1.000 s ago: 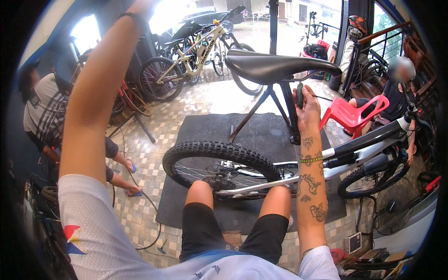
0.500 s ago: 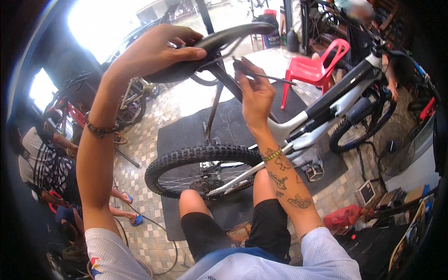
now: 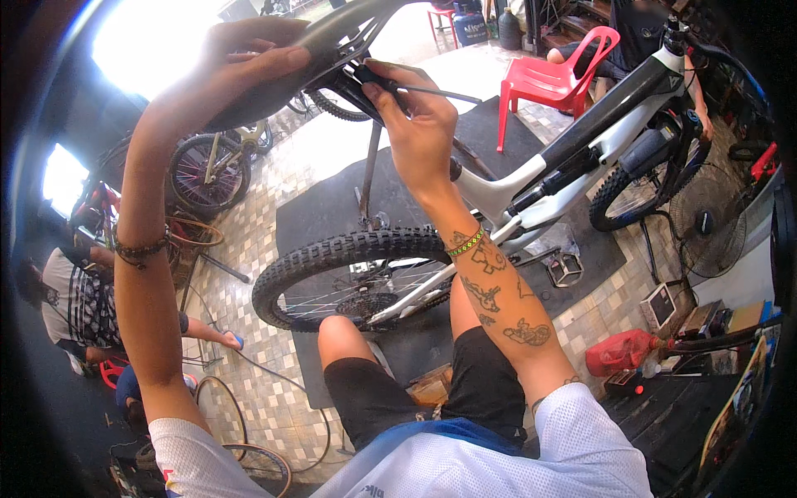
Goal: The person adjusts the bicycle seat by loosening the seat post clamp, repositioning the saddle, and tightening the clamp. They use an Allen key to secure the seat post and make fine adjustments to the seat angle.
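At the top of the head view, my left hand grips a black bike saddle, with the thumb along its near side. Below the saddle's rails, my right hand is closed on a hex key with a black handle and a long thin rod pointing right. Its handle end is close to the clamp under the saddle; whether it sits in a bolt is hidden. The bike's white and black frame runs to the right. Its knobby rear wheel is in front of my knees.
A dark mat lies under the bike on a tiled floor. Beyond it stand a red plastic chair and a seated person. Another person is low at the left, near parked bikes. A fan and red bag are at right.
The saddle and both hands have shifted up and left in the view. My right hand has brought the hex key's handle end closer to the saddle clamp. The left hand still grips the saddle.
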`<state>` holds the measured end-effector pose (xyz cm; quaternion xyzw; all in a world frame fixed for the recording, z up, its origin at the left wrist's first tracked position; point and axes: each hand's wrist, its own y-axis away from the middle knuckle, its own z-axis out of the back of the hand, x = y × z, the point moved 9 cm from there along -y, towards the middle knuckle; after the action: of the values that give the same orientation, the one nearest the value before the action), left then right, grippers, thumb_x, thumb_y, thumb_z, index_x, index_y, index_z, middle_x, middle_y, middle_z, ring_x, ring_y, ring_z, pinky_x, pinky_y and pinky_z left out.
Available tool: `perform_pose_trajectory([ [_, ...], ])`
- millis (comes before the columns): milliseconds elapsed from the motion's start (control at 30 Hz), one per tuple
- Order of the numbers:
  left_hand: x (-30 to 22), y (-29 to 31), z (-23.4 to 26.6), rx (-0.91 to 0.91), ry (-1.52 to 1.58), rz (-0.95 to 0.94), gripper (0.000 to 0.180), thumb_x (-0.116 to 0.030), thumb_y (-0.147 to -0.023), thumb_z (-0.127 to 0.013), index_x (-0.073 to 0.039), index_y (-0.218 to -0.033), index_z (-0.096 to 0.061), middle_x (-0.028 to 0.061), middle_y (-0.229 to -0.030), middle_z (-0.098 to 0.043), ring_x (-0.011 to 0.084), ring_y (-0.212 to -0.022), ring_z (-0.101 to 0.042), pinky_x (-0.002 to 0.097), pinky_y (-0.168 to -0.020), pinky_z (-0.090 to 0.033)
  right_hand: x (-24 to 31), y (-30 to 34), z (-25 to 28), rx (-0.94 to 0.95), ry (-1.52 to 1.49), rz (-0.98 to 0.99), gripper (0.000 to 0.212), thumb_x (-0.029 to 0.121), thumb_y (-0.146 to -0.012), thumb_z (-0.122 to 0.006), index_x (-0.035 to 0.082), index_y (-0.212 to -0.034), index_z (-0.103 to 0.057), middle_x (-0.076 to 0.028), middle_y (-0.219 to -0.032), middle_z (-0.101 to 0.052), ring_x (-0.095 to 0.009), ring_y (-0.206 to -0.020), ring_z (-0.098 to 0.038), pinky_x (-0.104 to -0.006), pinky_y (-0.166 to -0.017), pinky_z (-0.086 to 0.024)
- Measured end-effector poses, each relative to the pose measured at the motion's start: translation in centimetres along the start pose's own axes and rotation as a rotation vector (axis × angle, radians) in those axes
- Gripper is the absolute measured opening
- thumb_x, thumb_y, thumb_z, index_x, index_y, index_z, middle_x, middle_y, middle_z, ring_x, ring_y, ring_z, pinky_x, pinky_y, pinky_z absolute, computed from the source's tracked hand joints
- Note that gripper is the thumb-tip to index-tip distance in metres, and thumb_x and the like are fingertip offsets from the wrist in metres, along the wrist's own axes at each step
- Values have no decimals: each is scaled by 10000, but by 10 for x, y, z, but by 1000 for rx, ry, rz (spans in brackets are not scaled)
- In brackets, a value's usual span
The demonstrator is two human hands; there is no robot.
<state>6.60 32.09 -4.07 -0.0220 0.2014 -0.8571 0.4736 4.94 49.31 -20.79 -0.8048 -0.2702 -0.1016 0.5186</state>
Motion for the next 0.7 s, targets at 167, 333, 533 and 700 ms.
perform_pose_trajectory([
  [167,14,-1,2,-1,-28,15,709,-578,-928,-762,-63,-1411,-692,205,-1230,-742,286,-1047,-748,405,-974,-587,11,-4,0,46,170,97,280,-50,-979,-710,-48,-1258,-732,-104,-1195,-736,-151,-1040,-723,-249,-895,-592],
  [333,-5,1,2,48,24,17,725,-588,-923,-762,-55,-1409,-689,230,-1208,-741,282,-1051,-749,401,-977,-584,10,-5,-1,4,42,91,247,-39,-962,-730,-50,-1208,-740,-118,-1155,-744,-169,-986,-733,-274,-868,-587],
  [533,-12,-7,4,43,-98,-86,600,-507,-986,-720,-37,-1359,-712,192,-1222,-751,266,-1049,-752,377,-986,-576,31,1,-14,-72,411,351,185,89,-1089,-595,-46,-1214,-612,-146,-1053,-721,-247,-917,-728,-335,-830,-573],
  [700,-37,-21,32,84,-206,4,671,-579,-1051,-605,39,-1278,-734,184,-1150,-779,265,-1050,-725,377,-895,-571,49,11,-40,-218,380,342,261,215,-1163,-436,-22,-1266,-474,-189,-1103,-670,-279,-955,-702,-374,-857,-548],
])
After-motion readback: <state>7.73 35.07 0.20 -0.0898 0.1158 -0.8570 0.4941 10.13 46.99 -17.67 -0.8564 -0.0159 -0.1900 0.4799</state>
